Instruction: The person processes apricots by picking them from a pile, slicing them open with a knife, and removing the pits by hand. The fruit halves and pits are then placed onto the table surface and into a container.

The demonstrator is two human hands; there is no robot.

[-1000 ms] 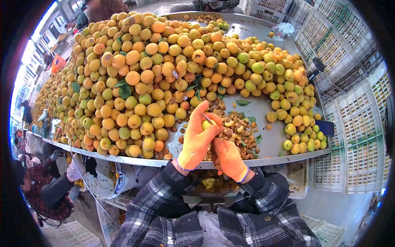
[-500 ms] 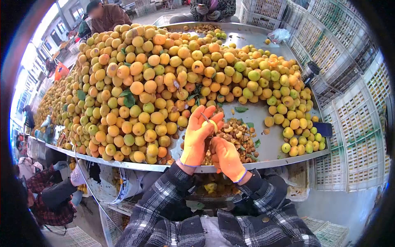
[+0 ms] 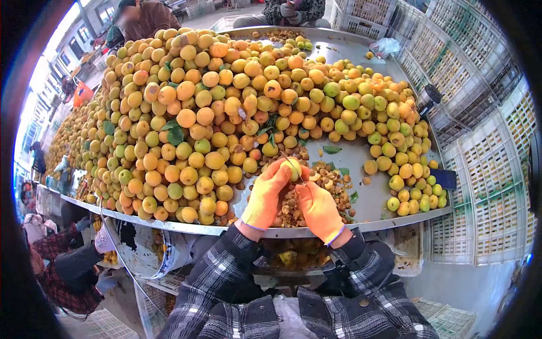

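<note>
My left hand (image 3: 267, 195), in an orange glove, is wrapped round a yellow-green apricot (image 3: 293, 169) above the near edge of the metal table. A thin dark strip (image 3: 285, 155) shows at the top of the fruit. Fingers of my right hand (image 3: 319, 210), gloved in orange too, are pinched together at the fruit's lower right side; I cannot tell what is between them. Below and behind both hands lies a heap of brown pits and scraps (image 3: 332, 192).
A large mound of apricots (image 3: 186, 118) covers the left and middle of the metal table (image 3: 361, 195). More lie at the right beside a dark flat object (image 3: 443, 178). Plastic crates (image 3: 480, 209) are stacked to the right. People sit at the far side and lower left.
My left fingers were raised and spread round the fruit and have now folded in around it. My right hand has shifted slightly right, and more of the apricot shows.
</note>
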